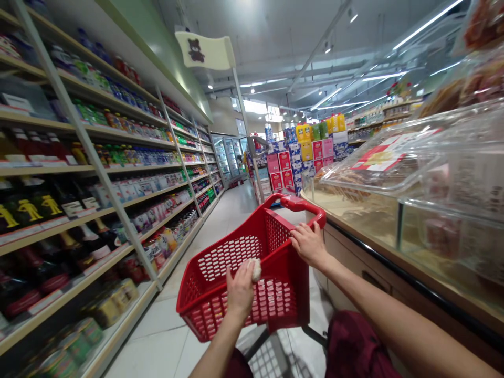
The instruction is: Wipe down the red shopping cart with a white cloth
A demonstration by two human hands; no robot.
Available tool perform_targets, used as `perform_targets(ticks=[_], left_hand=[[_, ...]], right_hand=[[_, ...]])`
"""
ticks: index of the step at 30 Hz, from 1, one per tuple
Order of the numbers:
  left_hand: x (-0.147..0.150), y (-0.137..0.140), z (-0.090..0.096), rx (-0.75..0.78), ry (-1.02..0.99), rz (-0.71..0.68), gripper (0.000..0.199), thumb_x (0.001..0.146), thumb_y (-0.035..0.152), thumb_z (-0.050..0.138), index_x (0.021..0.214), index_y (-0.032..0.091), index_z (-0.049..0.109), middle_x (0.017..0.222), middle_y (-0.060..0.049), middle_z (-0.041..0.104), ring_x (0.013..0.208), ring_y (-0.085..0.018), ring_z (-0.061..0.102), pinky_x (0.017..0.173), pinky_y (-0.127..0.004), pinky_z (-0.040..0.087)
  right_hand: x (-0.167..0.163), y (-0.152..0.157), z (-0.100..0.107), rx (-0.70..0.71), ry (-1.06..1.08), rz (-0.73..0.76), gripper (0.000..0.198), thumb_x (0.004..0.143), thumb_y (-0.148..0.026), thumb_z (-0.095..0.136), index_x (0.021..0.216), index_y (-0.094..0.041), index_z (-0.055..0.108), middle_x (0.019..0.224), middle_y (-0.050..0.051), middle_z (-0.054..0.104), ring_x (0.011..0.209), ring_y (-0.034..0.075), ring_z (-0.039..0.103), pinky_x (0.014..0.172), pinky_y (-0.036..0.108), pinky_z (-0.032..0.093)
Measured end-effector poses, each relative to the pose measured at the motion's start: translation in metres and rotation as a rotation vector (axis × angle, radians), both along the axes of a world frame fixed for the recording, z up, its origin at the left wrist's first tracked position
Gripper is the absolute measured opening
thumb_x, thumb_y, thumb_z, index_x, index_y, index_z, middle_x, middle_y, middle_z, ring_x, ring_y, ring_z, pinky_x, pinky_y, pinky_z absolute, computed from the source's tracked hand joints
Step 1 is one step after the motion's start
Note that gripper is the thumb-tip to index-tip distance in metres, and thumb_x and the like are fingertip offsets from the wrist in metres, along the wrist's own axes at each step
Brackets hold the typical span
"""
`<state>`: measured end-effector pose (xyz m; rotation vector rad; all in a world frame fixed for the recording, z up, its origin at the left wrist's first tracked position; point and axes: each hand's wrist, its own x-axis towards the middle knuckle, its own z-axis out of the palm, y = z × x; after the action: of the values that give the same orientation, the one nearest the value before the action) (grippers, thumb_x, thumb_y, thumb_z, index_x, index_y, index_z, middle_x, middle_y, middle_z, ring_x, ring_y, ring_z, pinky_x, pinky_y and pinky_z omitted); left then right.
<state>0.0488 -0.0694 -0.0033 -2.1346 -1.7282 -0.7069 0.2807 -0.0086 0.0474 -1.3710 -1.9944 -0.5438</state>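
A red plastic shopping cart (242, 273) stands sideways in front of me, its handle at the upper right. Against the near rim rests my left hand (240, 289), with a small, whitish, lumpy thing (256, 270) held at its thumb side; I cannot make out its kind. My right hand (309, 244) is closed over the cart's rim, just below the red handle (297, 203). Through the slotted walls the basket's inner side shows in part. Its floor is mostly hidden.
Tall shelves (129, 168) of bottles and cans line the left side. Close on the right stands a display counter (366, 252) with clear plastic food boxes (378, 157). Stacked drink cartons (281, 170) and a pole with a bear sign (205, 51) are ahead, beyond the tiled floor (236, 205).
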Motion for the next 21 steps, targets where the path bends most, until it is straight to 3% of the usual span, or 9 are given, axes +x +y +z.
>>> perform_targets(ticks=[2, 4, 7, 11, 13, 18, 21], left_hand=[[0.031, 0.011, 0.010, 0.013, -0.024, -0.056, 0.048, 0.077, 0.004, 0.030, 0.118, 0.022, 0.046, 0.124, -0.006, 0.050, 0.115, -0.017, 0.044, 0.103, -0.053, 0.015], [0.041, 0.016, 0.013, 0.012, -0.036, -0.081, 0.049, 0.077, 0.004, 0.029, 0.119, 0.022, 0.046, 0.124, -0.006, 0.050, 0.115, -0.017, 0.044, 0.104, -0.052, 0.014], [0.010, 0.007, 0.003, -0.010, -0.019, -0.046, 0.050, 0.076, 0.002, 0.028, 0.118, 0.022, 0.046, 0.124, -0.005, 0.051, 0.114, -0.016, 0.045, 0.104, -0.051, 0.011], [-0.043, -0.013, -0.010, 0.001, 0.039, 0.099, 0.054, 0.074, 0.001, 0.029, 0.119, 0.024, 0.045, 0.123, -0.006, 0.052, 0.113, -0.017, 0.046, 0.104, -0.052, 0.010], [-0.042, -0.015, -0.009, -0.005, 0.050, 0.111, 0.053, 0.074, 0.001, 0.029, 0.119, 0.024, 0.046, 0.122, -0.006, 0.052, 0.113, -0.017, 0.046, 0.104, -0.052, 0.011], [-0.006, -0.002, -0.001, 0.002, 0.030, 0.025, 0.049, 0.075, 0.004, 0.032, 0.117, 0.023, 0.048, 0.122, -0.006, 0.053, 0.112, -0.017, 0.047, 0.105, -0.049, 0.012], [-0.031, -0.007, -0.005, -0.006, 0.045, 0.035, 0.051, 0.074, 0.003, 0.031, 0.118, 0.025, 0.047, 0.121, -0.005, 0.053, 0.112, -0.017, 0.048, 0.104, -0.050, 0.011]], right_hand=[[-0.005, -0.002, -0.003, -0.005, -0.020, 0.023, 0.031, 0.087, -0.029, 0.033, 0.102, -0.021, 0.059, 0.108, 0.007, 0.060, 0.110, 0.024, 0.043, 0.097, 0.048, 0.012], [-0.005, -0.003, -0.005, -0.005, -0.028, 0.031, 0.030, 0.087, -0.028, 0.034, 0.104, -0.021, 0.058, 0.110, 0.006, 0.059, 0.111, 0.023, 0.042, 0.097, 0.048, 0.013], [-0.001, -0.002, -0.007, -0.001, -0.030, 0.048, 0.029, 0.086, -0.026, 0.036, 0.106, -0.022, 0.057, 0.111, 0.006, 0.058, 0.112, 0.023, 0.042, 0.098, 0.049, 0.012], [-0.008, -0.006, -0.009, 0.017, 0.029, 0.033, 0.029, 0.085, -0.025, 0.037, 0.105, -0.020, 0.058, 0.112, 0.008, 0.058, 0.114, 0.025, 0.040, 0.098, 0.050, 0.012], [-0.022, -0.010, -0.011, 0.011, 0.045, 0.041, 0.027, 0.085, -0.025, 0.037, 0.100, -0.020, 0.059, 0.108, 0.008, 0.059, 0.112, 0.025, 0.041, 0.099, 0.051, 0.010], [-0.058, -0.020, -0.023, -0.046, -0.036, 0.159, 0.021, 0.084, -0.027, 0.042, 0.094, -0.021, 0.060, 0.098, 0.005, 0.063, 0.106, 0.021, 0.047, 0.102, 0.049, 0.008], [-0.058, -0.018, -0.028, -0.045, -0.042, 0.195, 0.023, 0.085, -0.023, 0.040, 0.099, -0.022, 0.058, 0.102, 0.004, 0.062, 0.107, 0.019, 0.047, 0.103, 0.046, 0.011]])
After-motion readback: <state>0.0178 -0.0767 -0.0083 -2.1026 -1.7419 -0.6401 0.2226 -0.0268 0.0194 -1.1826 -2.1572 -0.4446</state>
